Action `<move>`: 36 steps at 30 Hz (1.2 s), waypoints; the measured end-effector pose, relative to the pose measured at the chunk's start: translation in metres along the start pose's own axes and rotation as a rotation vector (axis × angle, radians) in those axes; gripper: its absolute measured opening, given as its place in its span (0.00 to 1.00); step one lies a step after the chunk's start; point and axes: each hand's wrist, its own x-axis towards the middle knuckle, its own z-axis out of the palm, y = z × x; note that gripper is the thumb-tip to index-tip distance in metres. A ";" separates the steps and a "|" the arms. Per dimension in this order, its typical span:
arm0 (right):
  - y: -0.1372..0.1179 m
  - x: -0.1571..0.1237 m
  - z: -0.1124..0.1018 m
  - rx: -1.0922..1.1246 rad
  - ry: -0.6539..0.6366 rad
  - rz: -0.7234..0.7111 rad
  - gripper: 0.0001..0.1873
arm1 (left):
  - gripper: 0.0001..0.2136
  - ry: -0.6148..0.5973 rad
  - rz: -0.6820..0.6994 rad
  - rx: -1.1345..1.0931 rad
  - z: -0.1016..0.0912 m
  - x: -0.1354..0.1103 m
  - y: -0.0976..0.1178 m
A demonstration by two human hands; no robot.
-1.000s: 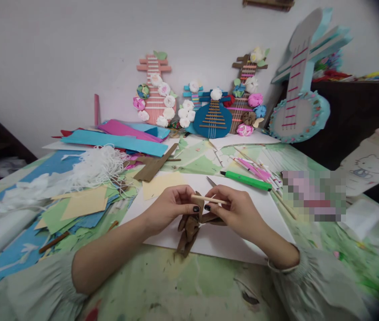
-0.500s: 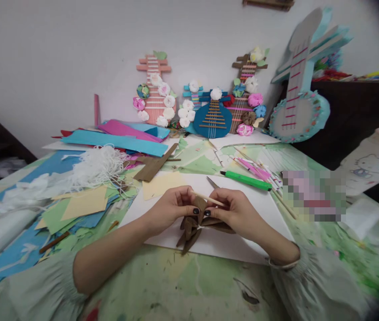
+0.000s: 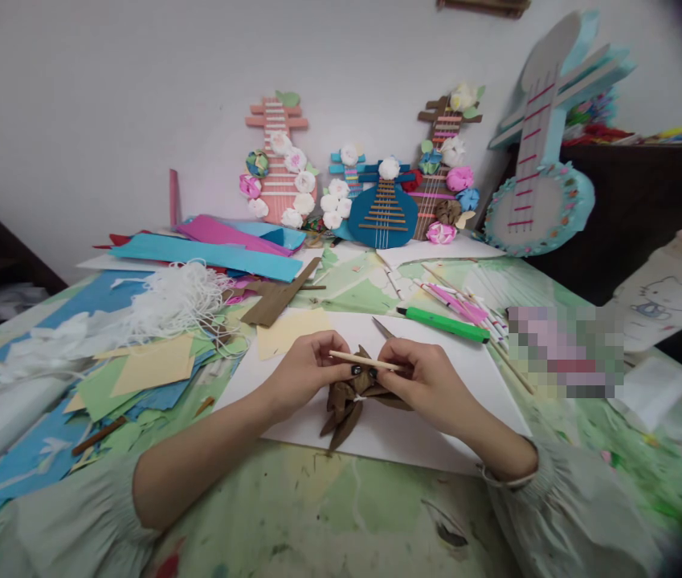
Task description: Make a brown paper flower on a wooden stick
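Apparently the left hand (image 3: 304, 374) and right hand (image 3: 428, 377) are pinching brown paper (image 3: 341, 396) against a stick (image 3: 366, 360), and pulling too hard could be tearing that thin sheet.

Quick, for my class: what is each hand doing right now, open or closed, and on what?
Left hand: closed, pinching the brown paper against the stick.
Right hand: closed, holding the stick, thumb at the paper.
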 end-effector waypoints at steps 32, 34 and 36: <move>0.005 -0.002 -0.006 -0.263 0.027 -0.431 0.22 | 0.11 -0.018 0.027 -0.042 0.001 -0.006 0.000; 0.005 -0.002 -0.005 -0.246 0.047 -0.438 0.21 | 0.11 -0.027 0.032 -0.074 0.001 -0.006 -0.001; 0.004 -0.003 -0.004 -0.259 0.073 -0.444 0.21 | 0.12 -0.038 0.020 -0.127 0.001 -0.006 -0.003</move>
